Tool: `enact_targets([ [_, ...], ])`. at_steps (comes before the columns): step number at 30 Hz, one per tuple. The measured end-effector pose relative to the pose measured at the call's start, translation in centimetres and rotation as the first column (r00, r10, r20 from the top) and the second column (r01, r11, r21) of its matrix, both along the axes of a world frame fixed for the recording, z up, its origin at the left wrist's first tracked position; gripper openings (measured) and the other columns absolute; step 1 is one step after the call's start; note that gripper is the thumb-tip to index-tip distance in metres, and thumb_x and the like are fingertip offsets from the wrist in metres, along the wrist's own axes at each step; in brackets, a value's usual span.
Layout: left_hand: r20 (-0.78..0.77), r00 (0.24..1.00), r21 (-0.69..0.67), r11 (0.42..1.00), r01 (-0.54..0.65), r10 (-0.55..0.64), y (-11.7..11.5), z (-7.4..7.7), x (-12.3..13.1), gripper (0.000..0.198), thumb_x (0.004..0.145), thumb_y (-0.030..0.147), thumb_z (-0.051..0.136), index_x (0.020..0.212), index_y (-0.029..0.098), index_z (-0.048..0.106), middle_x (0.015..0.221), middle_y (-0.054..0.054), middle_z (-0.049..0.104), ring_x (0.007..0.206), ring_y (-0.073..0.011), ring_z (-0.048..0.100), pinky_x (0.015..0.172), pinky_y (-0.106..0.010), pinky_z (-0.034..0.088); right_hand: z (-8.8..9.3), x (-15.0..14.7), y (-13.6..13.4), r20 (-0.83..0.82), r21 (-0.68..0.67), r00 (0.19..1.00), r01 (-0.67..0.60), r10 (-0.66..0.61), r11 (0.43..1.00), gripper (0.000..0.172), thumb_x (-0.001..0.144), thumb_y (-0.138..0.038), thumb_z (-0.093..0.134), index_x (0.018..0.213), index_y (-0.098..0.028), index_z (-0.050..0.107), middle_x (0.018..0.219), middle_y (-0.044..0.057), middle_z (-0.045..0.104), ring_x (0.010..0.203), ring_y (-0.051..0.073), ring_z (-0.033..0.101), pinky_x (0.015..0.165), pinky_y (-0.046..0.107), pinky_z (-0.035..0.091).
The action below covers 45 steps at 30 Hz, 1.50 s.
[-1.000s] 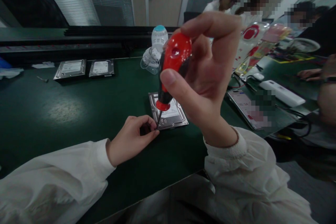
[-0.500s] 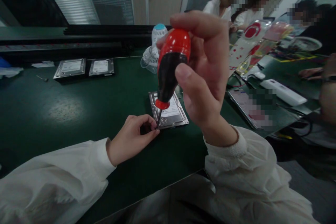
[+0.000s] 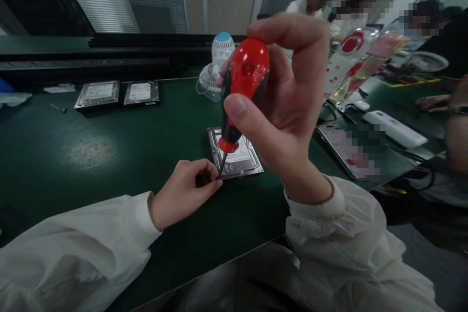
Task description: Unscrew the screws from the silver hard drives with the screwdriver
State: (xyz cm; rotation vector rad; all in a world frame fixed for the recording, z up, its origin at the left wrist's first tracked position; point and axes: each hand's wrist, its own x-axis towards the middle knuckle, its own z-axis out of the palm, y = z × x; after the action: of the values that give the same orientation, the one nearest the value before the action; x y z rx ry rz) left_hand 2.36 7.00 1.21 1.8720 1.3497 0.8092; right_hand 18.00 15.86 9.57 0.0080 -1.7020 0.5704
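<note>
the right hand (image 3: 292, 107) is clamped on the screwdriver (image 3: 243, 73), hard and likely slick; the left hand (image 3: 185, 192) is at its tip, pinching what, cannot tell. the hard drive (image 3: 243, 158) on the desk (image 3: 153, 141) looks rigid, dense; best held by its edges.

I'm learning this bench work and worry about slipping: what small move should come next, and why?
Probably a small, gentle twist of the screwdriver by the right hand: its shaft slants down to the near left corner of the hard drive, with the left hand close beside it. Whether the tip is seated is too small to tell.
</note>
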Motion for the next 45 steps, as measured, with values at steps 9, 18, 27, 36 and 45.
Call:
enact_targets([
  [9, -0.006, 1.000, 0.015, 1.000, 0.004, -0.004, 0.0, 0.1, 0.0, 0.012, 0.087, 0.029, 0.066, 0.081, 0.019, 0.064, 0.073, 0.004, 0.066, 0.064, -0.0100, 0.058, 0.059, -0.023, 0.042, -0.4, -0.8, 0.7, -0.051, 0.004, 0.996, -0.067, 0.067, 0.998, 0.042, 0.082, -0.042, 0.063, 0.120, -0.030, 0.050, 0.122, 0.000, 0.053, 0.103, 0.015, 0.065, 0.080, 0.026, 0.058],
  [18, -0.009, 1.000, 0.005, 1.000, 0.009, -0.009, 0.1, 0.3, 0.0, 0.013, 0.088, 0.030, 0.066, 0.082, 0.019, 0.063, 0.075, 0.003, 0.066, 0.066, -0.0109, 0.058, 0.059, -0.023, 0.042, -0.1, -0.6, 0.2, -0.071, -0.011, 0.990, -0.122, 0.121, 0.992, 0.037, 0.082, -0.032, 0.062, 0.118, -0.028, 0.053, 0.118, 0.000, 0.053, 0.101, 0.014, 0.063, 0.076, 0.026, 0.057],
  [27, 0.006, 1.000, 0.012, 1.000, 0.023, -0.023, 0.1, 0.0, -0.1, 0.013, 0.088, 0.030, 0.066, 0.083, 0.019, 0.064, 0.076, 0.003, 0.067, 0.066, -0.0110, 0.059, 0.059, -0.023, 0.044, 0.0, -0.3, -0.1, -0.014, -0.023, 0.999, -0.049, 0.049, 0.999, 0.036, 0.083, -0.033, 0.061, 0.117, -0.029, 0.050, 0.121, 0.001, 0.054, 0.108, 0.015, 0.063, 0.079, 0.026, 0.059],
  [36, 0.005, 1.000, 0.011, 1.000, 0.011, -0.011, 0.0, 0.2, 0.0, 0.012, 0.087, 0.029, 0.066, 0.081, 0.019, 0.064, 0.074, 0.003, 0.066, 0.065, -0.0110, 0.058, 0.058, -0.023, 0.042, 0.1, -0.2, -0.2, -0.014, -0.007, 0.997, -0.076, 0.076, 0.997, 0.034, 0.085, -0.032, 0.061, 0.117, -0.027, 0.051, 0.118, 0.000, 0.054, 0.110, 0.015, 0.063, 0.091, 0.029, 0.058],
  [45, -0.026, 1.000, 0.013, 1.000, 0.002, -0.002, 0.0, 0.1, 0.0, 0.013, 0.087, 0.031, 0.066, 0.082, 0.020, 0.064, 0.075, 0.003, 0.067, 0.066, -0.0114, 0.058, 0.062, -0.024, 0.043, 0.3, -0.1, 0.2, -0.044, 0.093, 0.998, 0.044, -0.040, 0.995, 0.033, 0.085, -0.035, 0.065, 0.117, -0.027, 0.061, 0.126, 0.001, 0.057, 0.108, 0.015, 0.063, 0.093, 0.026, 0.058],
])
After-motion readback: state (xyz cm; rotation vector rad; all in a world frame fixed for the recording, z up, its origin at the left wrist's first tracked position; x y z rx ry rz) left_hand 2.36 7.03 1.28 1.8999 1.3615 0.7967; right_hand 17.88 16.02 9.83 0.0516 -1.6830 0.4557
